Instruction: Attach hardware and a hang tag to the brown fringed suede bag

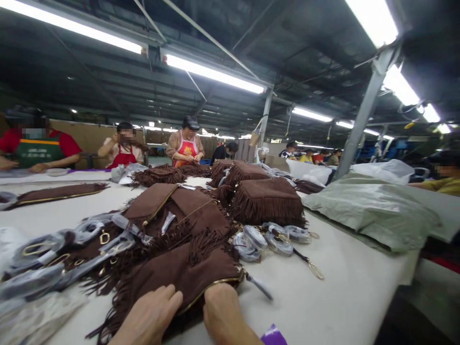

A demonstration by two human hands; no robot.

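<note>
A brown suede-like bag [179, 273] with long fringe and a gold zip along its near edge lies in front of me. My left hand [154, 306] is closed at the near edge of this bag, its thumb pointing right and its fingertips partly hidden. At the zip's right part, my right hand [223, 306] reaches into the opening, and the bag's edge hides its fingers. A dark strap end [259, 286] sticks out beside the zip's right end. Just beyond lies another brown bag [194, 206] with a gold zip.
Wrapped straps [39, 256] with gold rings lie at left, more wrapped straps [251, 242] at right. Fringed bags [266, 199] are stacked behind. A green-grey sack [373, 211] covers the table's right side. A purple piece [273, 335] lies near the front edge. Several people work beyond.
</note>
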